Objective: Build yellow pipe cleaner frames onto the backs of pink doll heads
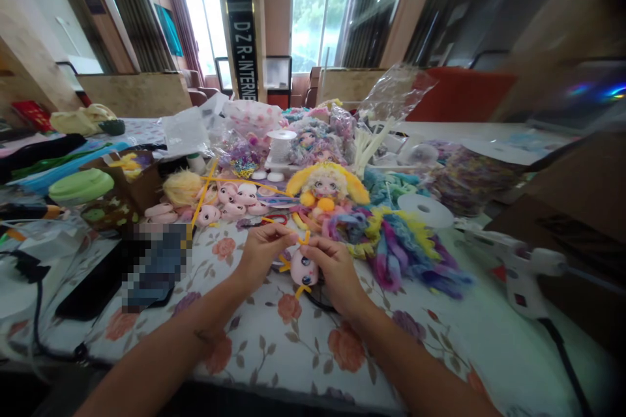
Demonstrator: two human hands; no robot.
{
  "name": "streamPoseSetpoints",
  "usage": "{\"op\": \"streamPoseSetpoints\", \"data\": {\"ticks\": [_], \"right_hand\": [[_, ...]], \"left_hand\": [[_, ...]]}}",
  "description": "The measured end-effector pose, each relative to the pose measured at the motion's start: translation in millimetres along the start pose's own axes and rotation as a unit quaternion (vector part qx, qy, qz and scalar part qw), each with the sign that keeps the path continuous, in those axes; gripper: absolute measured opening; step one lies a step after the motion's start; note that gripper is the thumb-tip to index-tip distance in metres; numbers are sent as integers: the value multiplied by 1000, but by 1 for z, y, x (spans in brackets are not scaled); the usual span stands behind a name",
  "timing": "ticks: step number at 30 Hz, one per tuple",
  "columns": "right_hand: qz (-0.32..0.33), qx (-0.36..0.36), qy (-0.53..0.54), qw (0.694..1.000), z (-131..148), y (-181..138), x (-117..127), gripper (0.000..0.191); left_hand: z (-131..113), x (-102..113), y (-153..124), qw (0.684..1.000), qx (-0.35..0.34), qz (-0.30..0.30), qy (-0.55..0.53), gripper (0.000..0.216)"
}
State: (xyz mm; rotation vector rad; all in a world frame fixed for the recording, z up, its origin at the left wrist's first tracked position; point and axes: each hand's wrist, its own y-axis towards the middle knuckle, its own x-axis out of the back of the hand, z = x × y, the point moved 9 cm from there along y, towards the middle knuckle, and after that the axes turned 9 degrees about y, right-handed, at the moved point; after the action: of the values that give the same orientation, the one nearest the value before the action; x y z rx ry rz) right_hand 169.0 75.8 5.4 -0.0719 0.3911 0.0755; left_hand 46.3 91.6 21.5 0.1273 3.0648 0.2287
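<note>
A small pale doll head [302, 268] with painted blue eyes is between my hands, above the flowered tablecloth [254, 339]. Short yellow strips that look like pipe cleaner [303, 290] stick out from its top, side and lower edge. My left hand [259, 254] is closed in a pinch at the top of the head, on a yellow strip; its fingertips partly hide it. My right hand [340, 270] is closed around the head's right side, thumb and forefinger close to the upper strip. A dark cord or loop shows beneath the head, partly covered.
Several bare doll heads [232, 199] lie behind my left hand. Beyond my hands sits a finished doll [325, 186] with yellow ears, beside multicoloured yarn [401, 247]. A glue gun [525, 273] stands at right; a dark phone [95, 280] and green-lidded jar [83, 186] are at left.
</note>
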Motion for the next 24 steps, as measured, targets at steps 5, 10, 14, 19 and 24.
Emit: {"op": "streamPoseSetpoints", "data": {"ticks": [5,10,14,19,24], "right_hand": [[-15,-8,43,999,-3,0,3,19],[-45,-12,71,996,-8,4,13,21],[-34,-47,98,994,-16,6,11,24],[-32,-46,120,991,-16,7,12,27],[-13,-23,125,992,-8,8,11,26]], "left_hand": [[0,4,1,999,-7,-10,38,21],[-5,48,7,983,-44,-176,16,20],[-2,42,9,991,-28,-124,35,36],[9,17,5,998,34,-19,42,29],[16,-1,1,996,63,70,3,23]]}}
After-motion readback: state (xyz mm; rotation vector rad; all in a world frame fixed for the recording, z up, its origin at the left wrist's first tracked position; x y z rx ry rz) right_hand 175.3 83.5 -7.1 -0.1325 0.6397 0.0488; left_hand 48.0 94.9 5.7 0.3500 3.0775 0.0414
